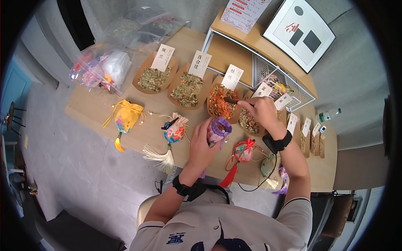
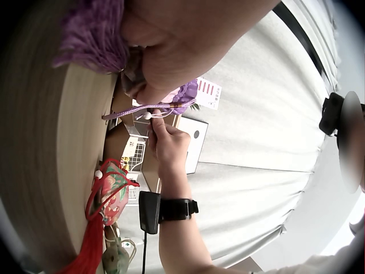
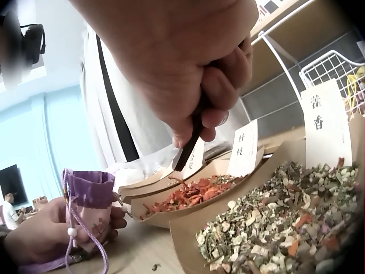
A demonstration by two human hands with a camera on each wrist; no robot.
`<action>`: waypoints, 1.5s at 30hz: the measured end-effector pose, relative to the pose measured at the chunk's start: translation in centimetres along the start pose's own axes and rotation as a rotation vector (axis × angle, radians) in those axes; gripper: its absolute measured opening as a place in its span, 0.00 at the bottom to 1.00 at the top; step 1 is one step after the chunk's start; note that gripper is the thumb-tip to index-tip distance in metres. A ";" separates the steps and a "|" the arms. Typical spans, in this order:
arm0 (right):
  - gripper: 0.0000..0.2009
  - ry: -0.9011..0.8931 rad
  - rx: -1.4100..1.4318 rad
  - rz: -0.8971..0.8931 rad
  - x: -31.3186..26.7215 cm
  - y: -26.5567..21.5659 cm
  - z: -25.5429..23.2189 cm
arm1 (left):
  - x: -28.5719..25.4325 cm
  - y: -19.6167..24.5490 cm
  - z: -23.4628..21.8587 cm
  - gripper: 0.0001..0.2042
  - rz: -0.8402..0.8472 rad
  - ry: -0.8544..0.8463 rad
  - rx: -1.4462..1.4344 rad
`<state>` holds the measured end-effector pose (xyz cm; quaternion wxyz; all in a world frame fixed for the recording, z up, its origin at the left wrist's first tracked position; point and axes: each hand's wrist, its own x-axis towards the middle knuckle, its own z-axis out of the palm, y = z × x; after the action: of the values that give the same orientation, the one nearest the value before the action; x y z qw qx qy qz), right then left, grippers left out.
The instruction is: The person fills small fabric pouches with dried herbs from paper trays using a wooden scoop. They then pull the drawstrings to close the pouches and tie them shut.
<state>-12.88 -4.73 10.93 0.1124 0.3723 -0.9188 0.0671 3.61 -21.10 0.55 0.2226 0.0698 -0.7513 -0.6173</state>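
My left hand [image 1: 200, 144] grips a small pink drawstring pouch [image 1: 217, 133] with a purple top. In the right wrist view the pouch stands upright, its purple collar [image 3: 91, 188] open and its cord hanging down. My right hand [image 1: 264, 112] holds a dark wooden spoon [image 1: 230, 100], pinched by its handle. The spoon's far end overlaps the orange dried herbs [image 1: 221, 106] in the head view. Those herbs lie in a brown paper tray behind the pouch. Beside it, nearer the right hand, stands a tray of mixed chopped herbs [image 3: 279, 222] with a white label card [image 3: 326, 123].
More herb trays with cards curve along the table [image 1: 90, 102]. Finished-looking pouches lie in front: yellow [image 1: 129, 115], floral [image 1: 175, 127], red-corded [image 1: 243, 151] and green [image 1: 268, 165]. Plastic bags [image 1: 113, 69] sit at the left, a shelf [image 1: 226, 25] behind, a bottle [image 1: 328, 115] at right.
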 end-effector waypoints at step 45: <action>0.18 -0.157 -0.027 -0.212 -0.6 -1.2 -5.7 | -0.1 -0.3 0.0 0.36 0.029 0.007 0.023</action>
<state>-10.70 -3.99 16.28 0.0516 0.4698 -0.8812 0.0132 3.61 -21.10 0.20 0.2336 0.0635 -0.7584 -0.6052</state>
